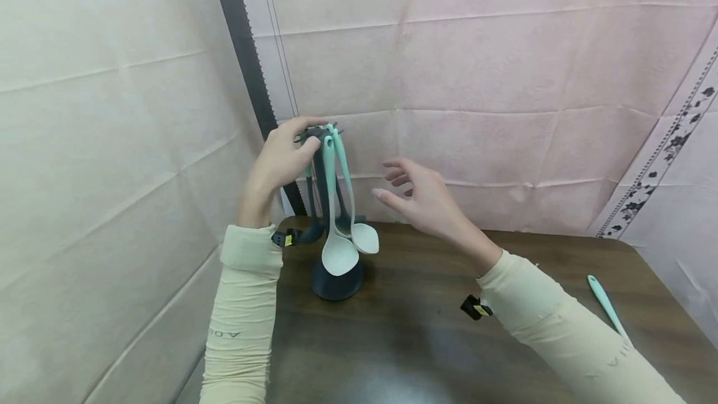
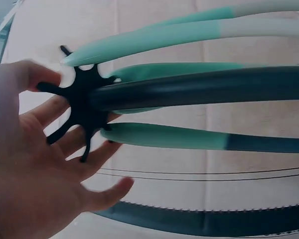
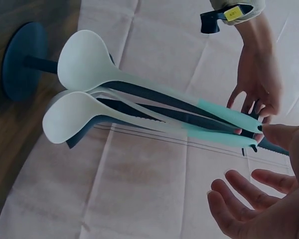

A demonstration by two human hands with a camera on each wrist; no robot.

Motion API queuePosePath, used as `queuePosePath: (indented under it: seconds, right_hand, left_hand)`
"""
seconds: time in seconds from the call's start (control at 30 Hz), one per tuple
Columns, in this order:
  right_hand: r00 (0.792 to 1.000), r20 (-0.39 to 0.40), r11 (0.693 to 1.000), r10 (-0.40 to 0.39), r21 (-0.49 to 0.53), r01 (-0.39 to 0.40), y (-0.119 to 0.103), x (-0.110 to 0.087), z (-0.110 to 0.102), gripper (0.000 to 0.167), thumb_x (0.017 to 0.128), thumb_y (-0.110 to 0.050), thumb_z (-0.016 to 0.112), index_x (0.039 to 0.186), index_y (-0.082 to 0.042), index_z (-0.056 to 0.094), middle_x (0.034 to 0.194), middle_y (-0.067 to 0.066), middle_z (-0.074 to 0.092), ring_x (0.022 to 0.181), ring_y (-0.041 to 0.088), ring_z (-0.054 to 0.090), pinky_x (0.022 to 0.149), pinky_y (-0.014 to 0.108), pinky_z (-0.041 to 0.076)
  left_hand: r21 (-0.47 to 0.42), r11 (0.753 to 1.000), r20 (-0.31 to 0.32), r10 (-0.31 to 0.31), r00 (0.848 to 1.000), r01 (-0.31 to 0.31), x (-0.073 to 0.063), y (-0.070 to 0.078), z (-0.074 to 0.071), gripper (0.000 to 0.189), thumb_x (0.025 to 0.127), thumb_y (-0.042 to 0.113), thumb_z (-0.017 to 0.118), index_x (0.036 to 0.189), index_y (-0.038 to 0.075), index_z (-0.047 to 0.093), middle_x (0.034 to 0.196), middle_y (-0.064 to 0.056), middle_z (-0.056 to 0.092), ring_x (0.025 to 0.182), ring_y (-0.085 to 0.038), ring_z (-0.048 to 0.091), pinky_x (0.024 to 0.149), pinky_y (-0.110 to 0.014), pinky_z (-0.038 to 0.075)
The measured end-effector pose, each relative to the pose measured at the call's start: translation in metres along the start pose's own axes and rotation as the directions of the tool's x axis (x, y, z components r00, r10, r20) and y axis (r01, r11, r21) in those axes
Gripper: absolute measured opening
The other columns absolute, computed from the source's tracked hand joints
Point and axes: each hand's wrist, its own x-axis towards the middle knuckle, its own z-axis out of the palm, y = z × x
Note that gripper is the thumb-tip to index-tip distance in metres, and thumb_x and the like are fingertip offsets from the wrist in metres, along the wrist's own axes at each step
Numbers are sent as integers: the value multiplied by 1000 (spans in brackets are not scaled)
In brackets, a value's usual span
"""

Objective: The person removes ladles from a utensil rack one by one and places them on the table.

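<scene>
A dark utensil stand [image 1: 336, 287] rises upright from the table near its back left. My left hand [image 1: 283, 153] grips its top, with fingers around the pronged hook wheel [image 2: 84, 97]. From the hooks hang a white ladle [image 1: 339, 257] and a white spoon [image 1: 366, 239], both with mint-green handles. Behind them hang dark-headed utensils [image 1: 311, 229], also with mint handles, partly hidden by the stand's post and the white ones. To the right of the stand, my right hand [image 1: 421, 198] is in the air, fingers loosely bent, holding nothing.
On the right side of the brown wooden table [image 1: 415, 329] lies another utensil with a mint handle [image 1: 603, 301], its far end covered by my right sleeve [image 1: 566, 323]. Creased pale cloth [image 1: 477, 80] hangs close behind the table and along the left.
</scene>
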Motion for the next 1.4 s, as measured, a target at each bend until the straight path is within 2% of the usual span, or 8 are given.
queuePosePath:
  seconds: [0.1,0.23,0.33,0.43,0.53,0.73,1.07,1.4]
  right_hand:
    - [1000,-13,1000,-16,-11,16,-5,5,4,58,98,-38,76,147,-12,58,129,11,70,116,25,67,96,46,58]
    - [999,-29,999,-29,-23,29,-11,12,8,56,98,-35,76,146,-11,60,128,11,71,116,26,68,95,45,58]
    - [998,-41,999,-46,-18,45,-17,18,10,54,98,-33,77,145,-10,61,125,10,72,113,24,69,94,44,59]
    - [997,-46,998,-59,-6,59,-22,23,13,53,98,-31,77,144,-10,61,123,10,73,110,24,71,93,42,60]
    - [996,-53,998,-66,4,66,-27,28,15,53,98,-29,77,145,-10,60,122,10,73,109,26,72,92,42,60]
    - [992,-79,995,-94,36,97,-36,41,23,50,98,-28,77,142,-9,62,121,9,72,104,22,72,89,38,61]
    - [987,-144,988,-74,121,92,-39,57,46,39,99,-20,76,135,-5,67,114,12,75,99,20,75,87,33,62]
    - [983,-173,993,-64,89,80,-41,68,69,34,101,-22,74,130,-6,71,112,7,78,97,18,77,84,32,62]
  left_hand:
    - [79,996,-99,43,994,-35,1,-4,9,48,105,26,42,147,21,65,147,-3,63,131,-26,55,119,-58,33]
    - [229,973,-242,85,967,-29,3,-4,20,48,107,36,40,139,19,70,140,-2,69,138,-25,55,127,-58,16]
    - [267,963,-308,115,944,-30,5,-2,27,47,108,40,42,136,17,72,136,-3,72,133,-26,60,121,-54,31]
    - [252,966,-333,133,933,-48,5,-3,30,45,107,32,44,140,17,70,135,-5,73,104,-32,68,93,-49,50]
    - [226,972,-326,138,935,-64,6,-4,32,46,105,27,44,144,17,67,136,-4,72,102,-32,67,85,-47,52]
    - [199,976,-291,149,945,-93,6,-6,29,44,107,26,44,140,15,70,139,-5,70,136,-28,59,115,-51,44]
    - [189,977,-154,132,979,-102,8,-8,13,45,112,33,41,145,18,67,145,-3,66,141,-26,54,116,-52,43]
    - [161,980,-170,141,975,-114,6,-12,11,44,111,31,42,141,12,69,147,-4,64,144,-27,51,120,-52,38]
